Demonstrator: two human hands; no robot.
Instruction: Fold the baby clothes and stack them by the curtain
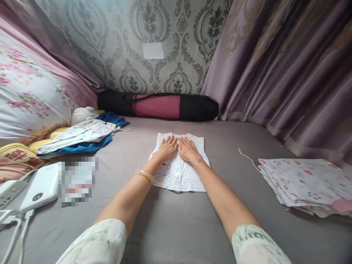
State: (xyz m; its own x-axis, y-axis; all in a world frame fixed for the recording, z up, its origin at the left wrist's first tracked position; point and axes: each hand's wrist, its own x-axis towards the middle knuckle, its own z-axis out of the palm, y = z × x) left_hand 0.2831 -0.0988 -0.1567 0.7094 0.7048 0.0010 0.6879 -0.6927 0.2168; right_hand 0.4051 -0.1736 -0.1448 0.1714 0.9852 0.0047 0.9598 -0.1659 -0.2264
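A small white shirt [189, 176] lies flat on the grey sheet [176, 223], with buttons down its front, a printed figure on the left and rows of faint lettering near the lower edge. My left hand [168, 146] rests palm down on its upper part, fingers stretched out. Close beside it, my right hand [187, 147] also lies flat on the cloth, fingers extended. Both hands cover part of the shirt's upper front. A pale bangle [146, 176] circles my left wrist.
Folded patterned cloth [302, 183] lies at the right. To the left are a pile of clothes [79, 135], a floral pillow [30, 88], a white power bank [41, 187] with cables and a blurred packet [78, 181]. A long black and maroon bag [156, 106] lies along the wall.
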